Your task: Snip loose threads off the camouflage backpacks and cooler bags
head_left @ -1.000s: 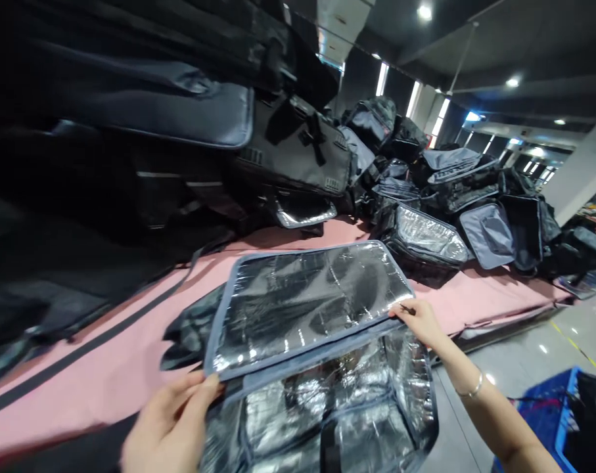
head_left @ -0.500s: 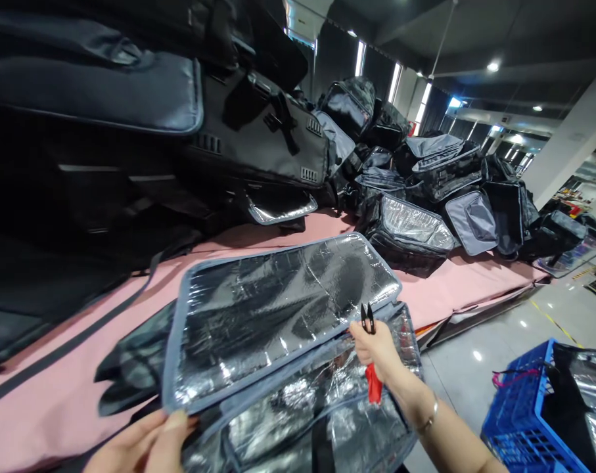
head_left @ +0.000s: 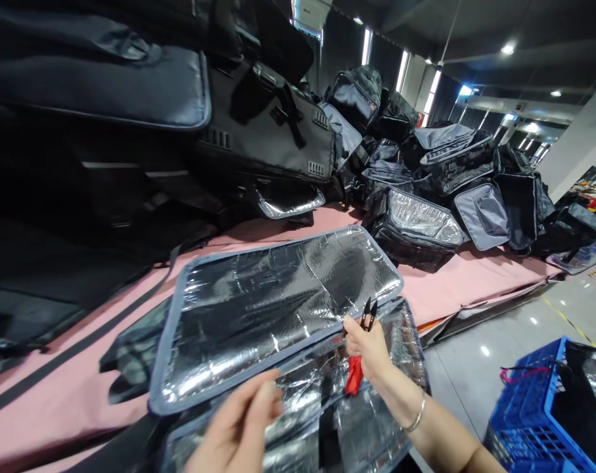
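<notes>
An insulated bag lies open in front of me, its silver-lined lid (head_left: 278,309) with grey piping folded back and its foil-lined body (head_left: 298,427) nearer to me. My right hand (head_left: 367,347) is closed round thread snips (head_left: 369,315), black blades pointing up and red handle end (head_left: 353,376) below the palm. Its thumb and forefinger meet at the lid's near edge. My left hand (head_left: 243,420) is slightly blurred above the bag's near left part, fingers curled and thumb close to the forefinger. Anything between those fingertips is too small to make out.
Black bags (head_left: 278,125) are stacked high at the left. More open bags (head_left: 420,217) pile up farther along the pink-covered table (head_left: 440,289). On the floor at the right stands a blue crate (head_left: 524,407) holding foil-lined material. A black strap (head_left: 81,341) crosses the table at left.
My left hand has left the lid's near left corner and moved right over the bag. My right hand has shifted slightly left along the lid's edge, still holding the snips.
</notes>
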The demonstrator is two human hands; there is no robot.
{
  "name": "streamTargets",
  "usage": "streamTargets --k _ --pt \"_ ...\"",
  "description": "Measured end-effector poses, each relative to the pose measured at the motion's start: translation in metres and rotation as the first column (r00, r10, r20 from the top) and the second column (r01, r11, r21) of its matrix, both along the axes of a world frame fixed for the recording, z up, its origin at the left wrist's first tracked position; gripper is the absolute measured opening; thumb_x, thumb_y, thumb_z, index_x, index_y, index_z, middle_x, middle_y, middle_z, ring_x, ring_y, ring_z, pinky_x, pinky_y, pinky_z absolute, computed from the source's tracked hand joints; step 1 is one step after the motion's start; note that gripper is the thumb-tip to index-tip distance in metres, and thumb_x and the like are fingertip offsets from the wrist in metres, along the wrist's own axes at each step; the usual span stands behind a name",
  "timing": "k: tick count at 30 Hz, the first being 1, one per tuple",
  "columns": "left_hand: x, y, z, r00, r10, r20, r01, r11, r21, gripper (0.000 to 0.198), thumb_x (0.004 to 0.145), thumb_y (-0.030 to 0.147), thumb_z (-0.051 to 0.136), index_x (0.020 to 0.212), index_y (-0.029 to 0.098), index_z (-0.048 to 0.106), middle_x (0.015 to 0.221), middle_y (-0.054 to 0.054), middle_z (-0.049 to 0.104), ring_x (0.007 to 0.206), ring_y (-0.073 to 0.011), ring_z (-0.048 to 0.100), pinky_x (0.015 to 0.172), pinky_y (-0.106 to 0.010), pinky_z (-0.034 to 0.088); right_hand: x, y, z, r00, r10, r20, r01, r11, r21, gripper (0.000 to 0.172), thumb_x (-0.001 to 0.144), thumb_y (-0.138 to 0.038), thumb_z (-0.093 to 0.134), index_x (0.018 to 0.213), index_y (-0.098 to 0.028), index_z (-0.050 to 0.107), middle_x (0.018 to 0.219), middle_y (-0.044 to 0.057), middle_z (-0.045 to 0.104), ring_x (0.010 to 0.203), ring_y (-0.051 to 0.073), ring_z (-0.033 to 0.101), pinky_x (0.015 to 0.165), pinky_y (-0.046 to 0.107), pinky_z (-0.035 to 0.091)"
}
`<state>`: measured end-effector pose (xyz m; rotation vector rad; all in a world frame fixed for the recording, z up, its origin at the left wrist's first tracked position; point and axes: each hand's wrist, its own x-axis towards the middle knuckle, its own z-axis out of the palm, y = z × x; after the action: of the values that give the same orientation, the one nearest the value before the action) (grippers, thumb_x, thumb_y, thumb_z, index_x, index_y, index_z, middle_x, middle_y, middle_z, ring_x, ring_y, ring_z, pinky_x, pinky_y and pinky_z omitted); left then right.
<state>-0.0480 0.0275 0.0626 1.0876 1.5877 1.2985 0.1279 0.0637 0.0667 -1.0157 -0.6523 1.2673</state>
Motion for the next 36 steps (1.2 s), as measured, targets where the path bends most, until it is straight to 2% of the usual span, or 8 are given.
streamTargets --k 3,8,11,13,16,20,26,36 --pt "0.035 0.007 0.019 0.933 -0.202 0.297 0.240 0.966 -0.097 0.057 0.054 0.064 0.069 0.087 0.018 0.067 0.067 -0.004 0.065 0.051 -0.0163 0.054 0.050 -0.031 0.047 0.000 -0.006 0.003 0.999 0.023 -0.025 -0.022 0.999 0.026 0.055 0.061 -0.052 0.077 0.057 -0.020 0.032 0.044 -0.013 0.020 0.039 0.002 0.014 0.037 0.018 0.008" --pt "0.063 0.022 0.029 0.831 -0.216 0.513 0.336 0.929 -0.152 0.047 0.052 0.056 0.075 0.059 0.013 0.060 0.053 -0.003 0.057 0.042 -0.0096 0.045 0.039 -0.023 0.035 0.003 -0.010 0.003 1.000 0.030 -0.007 -0.030 0.999 0.031 0.051 0.065 -0.051 0.074 0.057 -0.020 0.033 0.044 -0.013 0.021 0.039 0.002 0.013 0.038 0.019 0.009" --pt "0.069 0.025 0.023 0.841 -0.145 0.521 0.240 0.963 -0.120 0.042 0.053 0.050 0.077 0.051 0.014 0.055 0.046 0.002 0.050 0.040 -0.0071 0.040 0.038 -0.020 0.031 0.006 -0.009 0.003 0.996 0.010 0.092 -0.007 0.999 -0.035 0.049 0.066 -0.055 0.071 0.061 -0.021 0.036 0.044 -0.013 0.022 0.039 0.003 0.016 0.038 0.019 0.012" --pt "0.072 0.025 0.018 0.851 -0.122 0.510 0.190 0.978 -0.083 0.040 0.056 0.047 0.076 0.050 0.015 0.053 0.045 0.004 0.047 0.041 -0.0066 0.038 0.039 -0.020 0.031 0.009 -0.013 0.005 0.969 0.025 0.244 -0.020 1.000 -0.022 0.043 0.069 -0.054 0.068 0.066 -0.019 0.042 0.049 -0.010 0.031 0.043 0.005 0.026 0.041 0.019 0.021" --pt "0.072 0.024 0.010 0.858 -0.136 0.495 0.182 0.982 -0.044 0.038 0.060 0.045 0.074 0.051 0.015 0.052 0.044 0.004 0.046 0.041 -0.0068 0.038 0.041 -0.020 0.031 0.016 -0.027 0.008 0.859 0.049 0.510 -0.104 0.991 0.080 0.029 0.081 -0.046 0.059 0.084 -0.018 0.052 0.067 -0.004 0.049 0.061 0.010 0.044 0.057 0.022 0.036" --pt "0.071 0.023 0.003 0.875 -0.153 0.460 0.184 0.983 -0.023 0.037 0.063 0.044 0.072 0.051 0.015 0.052 0.043 0.005 0.044 0.041 -0.0069 0.037 0.040 -0.020 0.030 0.024 -0.049 0.015 0.727 -0.005 0.687 -0.091 0.990 0.104 0.020 0.090 -0.037 0.048 0.100 -0.020 0.052 0.071 -0.004 0.051 0.064 0.011 0.047 0.061 0.023 0.036" --pt "0.072 0.022 0.000 0.880 -0.152 0.450 0.169 0.986 0.001 0.036 0.066 0.043 0.071 0.051 0.016 0.052 0.043 0.005 0.042 0.041 -0.0069 0.036 0.041 -0.020 0.029 0.028 -0.062 0.032 0.541 -0.142 0.829 0.001 0.986 0.169 0.011 0.084 -0.029 0.057 0.087 -0.018 0.056 0.064 -0.005 0.053 0.056 0.010 0.049 0.056 0.021 0.037" --pt "0.072 0.021 -0.002 0.879 -0.143 0.455 0.162 0.987 -0.002 0.035 0.066 0.043 0.071 0.054 0.016 0.053 0.044 0.006 0.041 0.041 -0.0068 0.035 0.041 -0.020 0.028 0.027 -0.055 0.037 0.339 -0.168 0.926 -0.025 0.982 0.187 0.010 0.083 -0.029 0.055 0.085 -0.019 0.057 0.072 -0.001 0.060 0.060 0.012 0.055 0.058 0.021 0.041"
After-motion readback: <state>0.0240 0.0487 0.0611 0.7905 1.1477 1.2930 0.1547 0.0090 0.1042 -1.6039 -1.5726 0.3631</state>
